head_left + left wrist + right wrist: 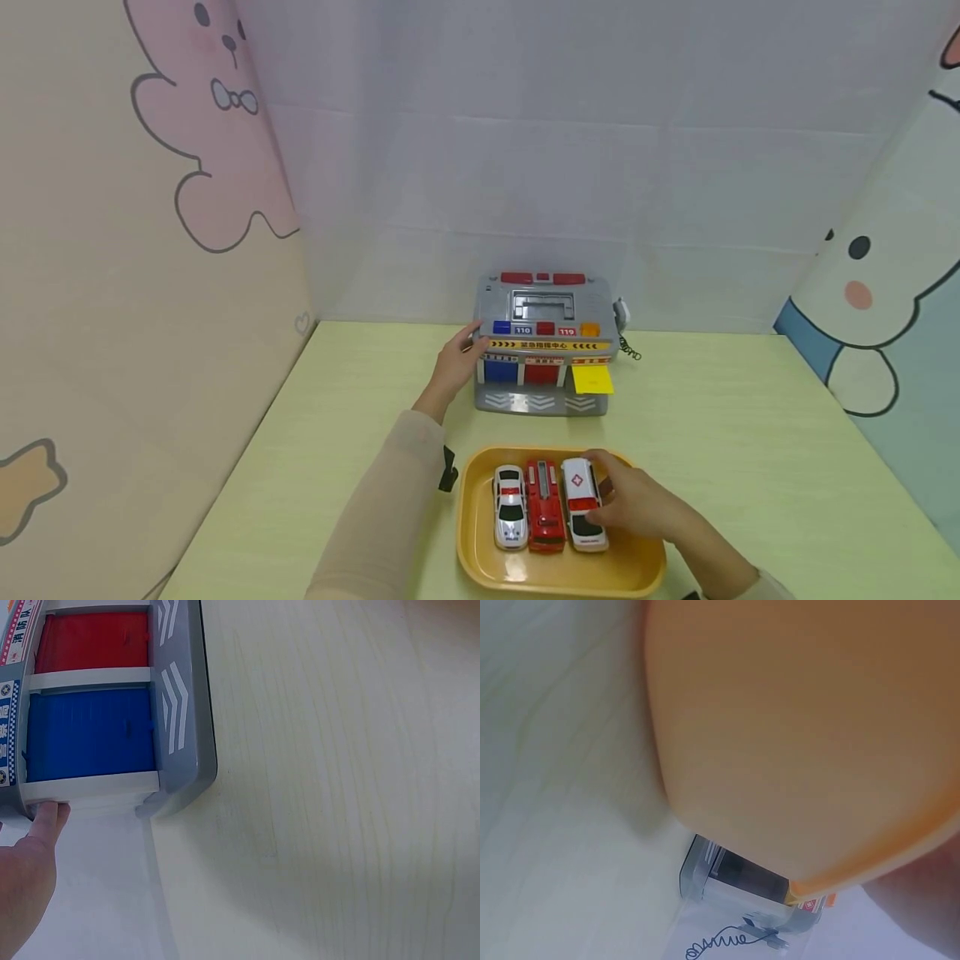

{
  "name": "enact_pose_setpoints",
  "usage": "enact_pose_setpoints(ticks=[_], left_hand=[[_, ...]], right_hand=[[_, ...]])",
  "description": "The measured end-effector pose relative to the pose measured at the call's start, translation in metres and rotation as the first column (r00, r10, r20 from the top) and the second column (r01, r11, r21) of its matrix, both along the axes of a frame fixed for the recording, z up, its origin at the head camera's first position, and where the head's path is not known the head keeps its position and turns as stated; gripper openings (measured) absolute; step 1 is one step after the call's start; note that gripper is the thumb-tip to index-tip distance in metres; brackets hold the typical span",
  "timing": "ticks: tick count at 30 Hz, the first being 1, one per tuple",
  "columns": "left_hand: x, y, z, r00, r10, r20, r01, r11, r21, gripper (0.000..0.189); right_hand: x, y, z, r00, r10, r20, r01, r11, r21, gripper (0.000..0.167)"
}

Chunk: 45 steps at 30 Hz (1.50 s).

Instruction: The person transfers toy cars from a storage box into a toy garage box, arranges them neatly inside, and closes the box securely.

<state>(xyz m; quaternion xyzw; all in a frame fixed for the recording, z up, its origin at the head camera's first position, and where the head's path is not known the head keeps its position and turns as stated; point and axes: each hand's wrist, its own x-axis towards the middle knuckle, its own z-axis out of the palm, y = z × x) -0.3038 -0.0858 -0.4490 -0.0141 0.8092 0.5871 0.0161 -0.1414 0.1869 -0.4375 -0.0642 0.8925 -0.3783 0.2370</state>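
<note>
My left hand [455, 365] rests against the left side of a grey toy emergency centre [543, 404], fingers touching its edge. The left wrist view shows straight fingers of that left hand [26, 877] beside the blue door [90, 735]. A yellow door [593, 380] on the toy's right stands raised; the red door [541, 374] is down. With thumb and fingers, my right hand [637, 502] grips a white toy ambulance [582, 477] in an orange tray [480, 575]. Left of it lie a red toy fire truck [545, 504] and a white toy police car [511, 508].
A small grey toy phone [622, 313] with a coiled cord [630, 348] hangs on the toy's right side. The pale table [735, 433] meets a white curtain [480, 167] behind and cartoon-printed panels at both sides. In the right wrist view the tray's outer wall [795, 735] hides the ambulance.
</note>
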Motion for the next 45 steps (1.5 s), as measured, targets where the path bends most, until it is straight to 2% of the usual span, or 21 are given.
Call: enact_pose_setpoints(ticks=[7,14,27,39,45], left_hand=[[0.002,0.001,0.002,1.0,0.006,0.003,-0.006,1.0,0.008,0.049],[0.001,0.001,0.002,1.0,0.007,-0.005,-0.007,1.0,0.005,0.048],[0.003,0.001,0.002,1.0,0.002,-0.016,-0.002,1.0,0.006,0.048],[0.001,0.001,-0.001,1.0,0.005,-0.011,-0.005,1.0,0.001,0.049],[0.003,0.001,0.0,1.0,0.002,-0.017,-0.002,1.0,0.002,0.049]], right_hand=[[0.001,-0.001,0.0,1.0,-0.018,0.015,0.017,1.0,0.002,0.08],[0.0,0.001,-0.001,1.0,0.006,0.009,-0.007,1.0,0.021,0.081],[0.002,0.005,0.007,0.999,0.021,0.037,-0.022,1.0,0.022,0.081],[-0.002,0.016,0.017,0.999,0.035,0.017,-0.034,0.998,-0.043,0.08],[-0.004,0.018,0.022,0.999,-0.002,0.053,0.005,0.998,-0.062,0.081]])
